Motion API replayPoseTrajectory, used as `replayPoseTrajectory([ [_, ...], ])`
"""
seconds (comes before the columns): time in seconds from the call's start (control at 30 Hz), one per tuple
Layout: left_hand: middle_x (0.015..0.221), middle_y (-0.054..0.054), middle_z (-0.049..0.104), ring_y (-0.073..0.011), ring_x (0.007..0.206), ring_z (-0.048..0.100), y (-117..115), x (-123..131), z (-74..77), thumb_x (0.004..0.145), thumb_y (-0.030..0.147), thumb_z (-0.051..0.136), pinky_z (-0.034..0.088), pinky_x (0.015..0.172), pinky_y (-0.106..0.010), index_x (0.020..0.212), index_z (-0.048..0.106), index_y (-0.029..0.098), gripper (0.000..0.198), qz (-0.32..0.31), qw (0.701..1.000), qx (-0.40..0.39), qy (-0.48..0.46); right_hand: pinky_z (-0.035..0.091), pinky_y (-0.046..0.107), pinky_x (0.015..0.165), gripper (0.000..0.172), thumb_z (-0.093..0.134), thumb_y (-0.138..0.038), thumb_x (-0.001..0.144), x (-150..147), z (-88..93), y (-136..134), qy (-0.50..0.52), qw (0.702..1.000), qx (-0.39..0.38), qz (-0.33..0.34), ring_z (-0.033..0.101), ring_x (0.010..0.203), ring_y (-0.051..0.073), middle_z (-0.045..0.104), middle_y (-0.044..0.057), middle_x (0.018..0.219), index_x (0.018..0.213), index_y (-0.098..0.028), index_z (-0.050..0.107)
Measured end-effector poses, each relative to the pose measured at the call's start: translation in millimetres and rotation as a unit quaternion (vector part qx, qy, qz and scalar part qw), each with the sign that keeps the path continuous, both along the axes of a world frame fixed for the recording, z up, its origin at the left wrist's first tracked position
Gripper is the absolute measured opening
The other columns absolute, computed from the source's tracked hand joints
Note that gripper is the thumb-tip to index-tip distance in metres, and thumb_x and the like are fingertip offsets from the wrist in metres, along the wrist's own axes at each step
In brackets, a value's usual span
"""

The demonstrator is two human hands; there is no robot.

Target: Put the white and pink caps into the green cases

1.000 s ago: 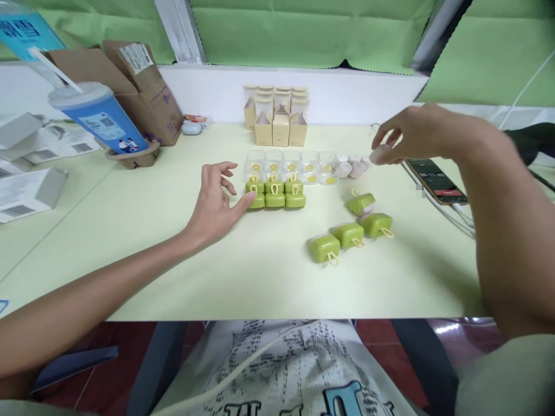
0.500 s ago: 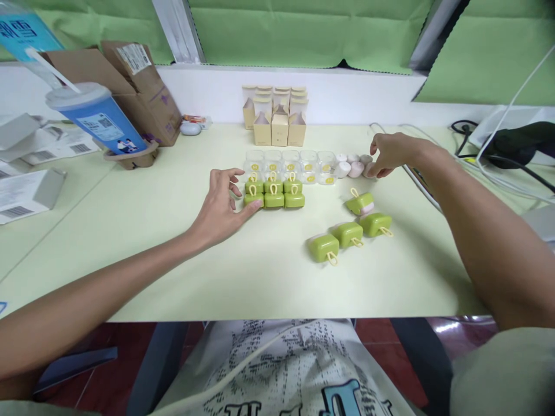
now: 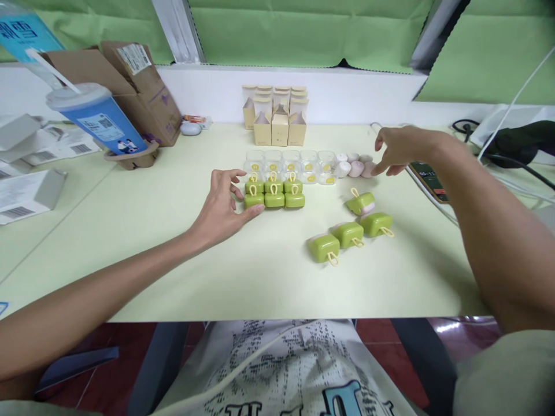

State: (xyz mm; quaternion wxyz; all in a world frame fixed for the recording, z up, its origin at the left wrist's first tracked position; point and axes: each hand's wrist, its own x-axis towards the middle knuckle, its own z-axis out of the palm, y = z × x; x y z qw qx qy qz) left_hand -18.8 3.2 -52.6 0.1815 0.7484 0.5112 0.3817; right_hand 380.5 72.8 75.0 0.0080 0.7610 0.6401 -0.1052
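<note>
My left hand (image 3: 226, 197) rests at the left end of two short rows of green cases with cream loops (image 3: 274, 199), thumb against the front one and fingers apart. Behind these cases stand clear plastic cups with yellow marks (image 3: 309, 164). To their right sits a cluster of small pink and white rounded pieces (image 3: 356, 169). My right hand (image 3: 392, 151) hovers at that cluster's right edge, fingers spread, the fingertips close to the end piece. Nearer me lie loose green cases (image 3: 349, 234), tipped on their sides. One green case (image 3: 359, 203) shows a pinkish part underneath.
Small open cardboard boxes (image 3: 280, 128) stand against the wall. At the left are a blue cup (image 3: 106, 121) in a carrier, a brown carton (image 3: 150, 98) and white boxes (image 3: 32, 196). A phone (image 3: 429, 180) and white cables lie under and beyond my right forearm.
My right hand has shifted slightly right, away from the pink and white pieces, and more of the phone shows. My left hand is almost unmoved.
</note>
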Motion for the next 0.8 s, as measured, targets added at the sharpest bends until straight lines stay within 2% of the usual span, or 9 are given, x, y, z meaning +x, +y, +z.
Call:
replayPoseTrajectory([
  [0.07, 0.133, -0.008, 0.049, -0.0177, 0.095, 0.063, 1, -1, -0.9, 0.082, 0.043, 0.092, 0.065, 0.073, -0.034, 0.144, 0.052, 0.030, 0.075, -0.001, 1.000, -0.003, -0.003, 0.047, 0.039, 0.075, 0.045, 0.085, -0.044, 0.084, -11, 11.9, -11, -0.016, 0.998, 0.048, 0.024, 0.076, 0.068, 0.013, 0.082, 0.008, 0.077, 0.108, -0.008, 0.074],
  [0.13, 0.133, -0.008, 0.048, -0.0182, 0.098, 0.064, 3, -2, -1.4, 0.082, 0.042, 0.093, 0.065, 0.074, -0.034, 0.143, 0.053, 0.030, 0.074, -0.003, 1.000, -0.001, -0.005, 0.046, 0.039, 0.075, 0.045, 0.077, -0.048, 0.090, -25, 19.2, -21, -0.008, 0.993, 0.086, 0.081, 0.077, 0.075, 0.011, 0.084, 0.005, 0.083, 0.112, -0.008, 0.078],
  [0.2, 0.132, -0.007, 0.048, -0.0177, 0.097, 0.063, 4, -3, -1.5, 0.082, 0.039, 0.093, 0.066, 0.076, -0.034, 0.143, 0.053, 0.030, 0.074, -0.005, 1.000, -0.002, -0.004, 0.048, 0.037, 0.075, 0.038, 0.079, -0.045, 0.094, -39, 19.3, -28, 0.003, 0.988, 0.054, 0.144, 0.077, 0.077, 0.013, 0.084, 0.003, 0.084, 0.112, -0.012, 0.081],
  [0.3, 0.131, -0.006, 0.048, -0.0164, 0.095, 0.062, 3, -4, -0.9, 0.084, 0.039, 0.092, 0.065, 0.080, -0.034, 0.144, 0.053, 0.030, 0.072, -0.007, 1.000, -0.010, 0.005, 0.053, 0.037, 0.076, 0.031, 0.089, -0.049, 0.090, -58, 11.7, -34, 0.006, 0.967, -0.013, 0.253, 0.078, 0.085, 0.023, 0.085, 0.004, 0.093, 0.103, -0.021, 0.083],
  [0.37, 0.131, -0.007, 0.049, -0.0165, 0.095, 0.062, 3, -4, -0.8, 0.085, 0.041, 0.091, 0.065, 0.079, -0.034, 0.145, 0.053, 0.030, 0.072, -0.007, 1.000, -0.010, 0.013, 0.053, 0.039, 0.078, 0.037, 0.085, -0.058, 0.090, -69, 8.0, -44, 0.027, 0.938, -0.048, 0.342, 0.077, 0.092, 0.027, 0.085, 0.006, 0.104, 0.105, -0.024, 0.083],
  [0.47, 0.134, -0.007, 0.049, -0.0181, 0.097, 0.064, 3, -2, -1.8, 0.084, 0.045, 0.092, 0.064, 0.080, -0.036, 0.146, 0.052, 0.031, 0.076, 0.002, 1.000, -0.001, 0.025, 0.051, 0.038, 0.078, 0.051, 0.082, -0.066, 0.090, -85, 7.6, -72, 0.059, 0.884, -0.128, 0.445, 0.074, 0.095, 0.027, 0.082, 0.008, 0.115, 0.119, -0.025, 0.081],
  [0.57, 0.138, -0.008, 0.048, -0.0210, 0.103, 0.065, 4, 2, -3.5, 0.079, 0.050, 0.094, 0.063, 0.081, -0.039, 0.147, 0.050, 0.029, 0.083, 0.018, 0.999, 0.009, 0.044, 0.047, 0.036, 0.074, 0.057, 0.097, -0.050, 0.079, -100, 6.1, -102, 0.013, 0.865, -0.170, 0.471, 0.070, 0.097, 0.028, 0.078, 0.009, 0.116, 0.126, -0.025, 0.077],
  [0.7, 0.140, -0.009, 0.048, -0.0217, 0.103, 0.065, 6, 5, -5.0, 0.082, 0.050, 0.089, 0.060, 0.077, -0.038, 0.149, 0.048, 0.027, 0.081, 0.022, 0.998, 0.013, 0.061, 0.040, 0.035, 0.075, 0.034, 0.093, -0.020, 0.081, -114, -2.8, -118, -0.078, 0.852, -0.154, 0.494, 0.063, 0.108, 0.032, 0.072, 0.008, 0.096, 0.109, -0.021, 0.074],
  [0.8, 0.138, -0.009, 0.048, -0.0216, 0.103, 0.065, 7, 6, -5.3, 0.083, 0.050, 0.087, 0.060, 0.076, -0.037, 0.149, 0.048, 0.027, 0.081, 0.017, 0.998, 0.018, 0.063, 0.040, 0.035, 0.075, 0.022, 0.085, -0.014, 0.086, -116, -8.7, -114, -0.075, 0.847, -0.148, 0.505, 0.063, 0.109, 0.031, 0.072, 0.009, 0.096, 0.102, -0.020, 0.072],
])
